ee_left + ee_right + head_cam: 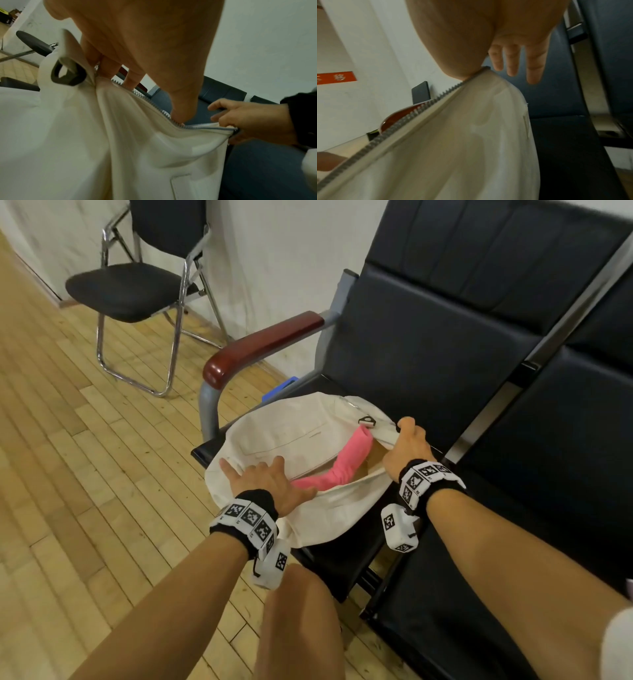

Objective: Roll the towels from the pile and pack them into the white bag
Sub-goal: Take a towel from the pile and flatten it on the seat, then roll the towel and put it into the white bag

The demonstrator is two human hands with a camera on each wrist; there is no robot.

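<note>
The white bag (291, 433) lies on the black bench seat (428, 378) with its zipper mouth pulled wide. A rolled pink towel (346, 463) lies inside the opening. My left hand (267, 481) holds the near-left rim, thumb at the zipper and fingers spread on the far panel. In the left wrist view that hand (159, 86) curls over the zipper edge of the bag (120, 135). My right hand (407, 446) grips the right end of the rim, also seen from the left wrist (248, 121). In the right wrist view its thumb (462, 65) presses the bag's (453, 135) zipper edge. No towel pile is in view.
A red-brown wooden armrest (263, 344) borders the seat on the left. A second black bench seat (548, 474) adjoins on the right. A black folding chair (137, 289) stands on the wood floor (68, 474) at the back left. Something blue (281, 388) sits behind the bag.
</note>
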